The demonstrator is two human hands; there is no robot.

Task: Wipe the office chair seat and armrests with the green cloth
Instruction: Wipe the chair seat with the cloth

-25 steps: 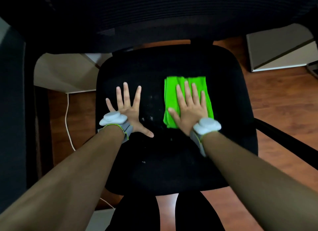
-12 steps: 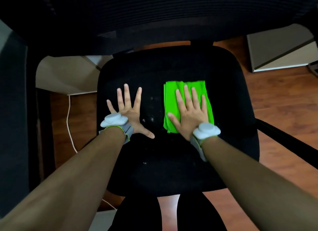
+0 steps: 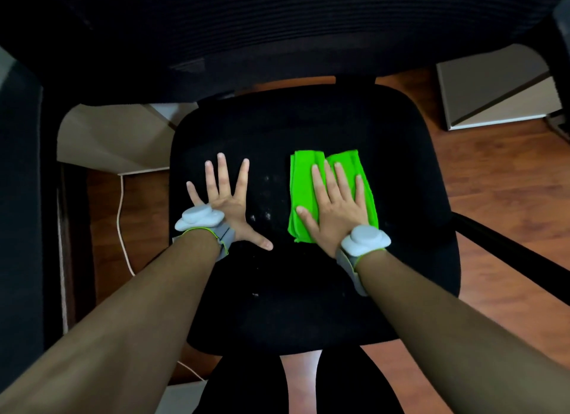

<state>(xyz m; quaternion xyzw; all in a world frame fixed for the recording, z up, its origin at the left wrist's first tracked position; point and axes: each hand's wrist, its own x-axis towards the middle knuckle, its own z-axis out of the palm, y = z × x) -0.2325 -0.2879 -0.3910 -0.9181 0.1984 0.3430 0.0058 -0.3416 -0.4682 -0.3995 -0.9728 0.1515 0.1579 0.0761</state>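
Note:
The black office chair seat (image 3: 308, 305) fills the middle of the head view, with white specks (image 3: 266, 197) scattered near its centre. A folded green cloth (image 3: 300, 191) lies on the right half of the seat. My right hand (image 3: 336, 210) rests flat on the cloth, palm down and fingers extended, not curled around it. My left hand (image 3: 228, 204) lies flat on the bare seat to the left, fingers spread wide. The right armrest (image 3: 509, 259) runs out to the right. The backrest (image 3: 277, 28) spans the top.
A wooden floor (image 3: 509, 182) surrounds the chair. A pale panel (image 3: 487, 89) stands at the back right and another (image 3: 114, 136) at the left, with a white cable (image 3: 121, 228) beside it. A dark upright surface (image 3: 18, 197) borders the left edge.
My right hand and the cloth have slid a little toward me on the seat. The left hand stays in place.

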